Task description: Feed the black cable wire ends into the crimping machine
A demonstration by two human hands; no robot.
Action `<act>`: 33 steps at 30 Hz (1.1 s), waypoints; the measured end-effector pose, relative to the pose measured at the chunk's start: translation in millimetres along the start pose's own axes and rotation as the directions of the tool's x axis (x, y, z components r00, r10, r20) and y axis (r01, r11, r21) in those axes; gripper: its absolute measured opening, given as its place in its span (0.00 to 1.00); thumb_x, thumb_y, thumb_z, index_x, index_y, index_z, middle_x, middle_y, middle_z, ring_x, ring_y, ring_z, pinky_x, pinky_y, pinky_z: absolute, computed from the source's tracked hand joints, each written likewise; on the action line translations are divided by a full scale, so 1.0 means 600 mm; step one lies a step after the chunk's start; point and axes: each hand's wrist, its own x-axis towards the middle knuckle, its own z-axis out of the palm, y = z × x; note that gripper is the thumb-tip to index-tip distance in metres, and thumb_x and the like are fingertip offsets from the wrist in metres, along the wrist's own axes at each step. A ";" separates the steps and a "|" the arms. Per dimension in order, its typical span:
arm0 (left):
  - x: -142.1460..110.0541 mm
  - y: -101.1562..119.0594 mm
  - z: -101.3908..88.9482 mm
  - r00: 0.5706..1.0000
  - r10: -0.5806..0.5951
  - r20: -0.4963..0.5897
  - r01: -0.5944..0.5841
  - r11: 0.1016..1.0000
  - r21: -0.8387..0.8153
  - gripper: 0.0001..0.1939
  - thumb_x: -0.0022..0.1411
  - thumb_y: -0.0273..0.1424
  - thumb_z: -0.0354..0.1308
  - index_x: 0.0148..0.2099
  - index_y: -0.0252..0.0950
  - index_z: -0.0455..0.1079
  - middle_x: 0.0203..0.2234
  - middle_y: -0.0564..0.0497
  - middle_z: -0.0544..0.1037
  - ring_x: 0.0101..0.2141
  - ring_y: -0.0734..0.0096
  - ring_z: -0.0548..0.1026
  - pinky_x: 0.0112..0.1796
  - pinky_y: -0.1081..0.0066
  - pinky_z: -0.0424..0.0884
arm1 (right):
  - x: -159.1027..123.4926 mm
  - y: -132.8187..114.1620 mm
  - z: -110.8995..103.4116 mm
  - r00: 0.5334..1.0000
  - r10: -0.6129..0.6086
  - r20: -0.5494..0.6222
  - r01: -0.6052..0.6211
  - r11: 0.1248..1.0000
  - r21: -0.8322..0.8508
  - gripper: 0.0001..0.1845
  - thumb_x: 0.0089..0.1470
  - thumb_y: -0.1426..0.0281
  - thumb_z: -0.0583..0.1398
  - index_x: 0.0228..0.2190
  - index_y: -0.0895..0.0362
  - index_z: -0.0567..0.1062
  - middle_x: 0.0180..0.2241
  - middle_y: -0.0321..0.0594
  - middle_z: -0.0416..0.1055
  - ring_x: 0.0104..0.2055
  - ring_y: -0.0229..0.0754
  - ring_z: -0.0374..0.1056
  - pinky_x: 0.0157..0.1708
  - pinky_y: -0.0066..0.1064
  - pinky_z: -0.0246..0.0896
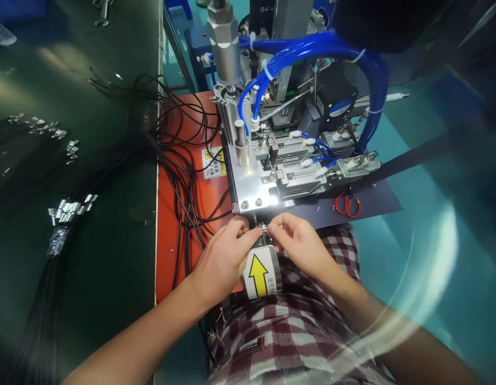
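Note:
Just in front of the machine's metal front plate [251, 184], my two hands meet at a small bundle of thin wires [265, 229] with red and pale strands. My left hand [227, 254] pinches the bundle from the left, thumb stretched toward the wires and fingers curled. From the right, my right hand [298, 243] has its thumb and fingertips closed on the strands, one of them red. Below the fingertips is a white label with a yellow arrow [258, 275] on a rounded metal part. The fingers hide most of the wire ends.
Black cables [183, 176] run across the orange base plate [167, 262] at left. Bundled cable ends with silver connectors [71, 209] lie on the dark green table. Red-handled scissors [348, 206] lie right of the machine. Blue air hoses [304, 48] arch above it.

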 end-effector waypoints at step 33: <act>-0.002 0.000 -0.003 1.000 -0.018 0.018 0.019 0.998 -0.058 0.15 0.65 0.23 0.45 0.48 0.31 0.71 0.33 0.45 0.67 0.32 0.67 0.70 0.32 0.70 0.71 | 0.012 0.010 -0.013 0.990 0.062 0.128 -0.080 0.987 0.142 0.08 0.55 0.66 0.56 0.28 0.57 0.70 0.19 0.32 0.66 0.20 0.36 0.61 0.22 0.28 0.55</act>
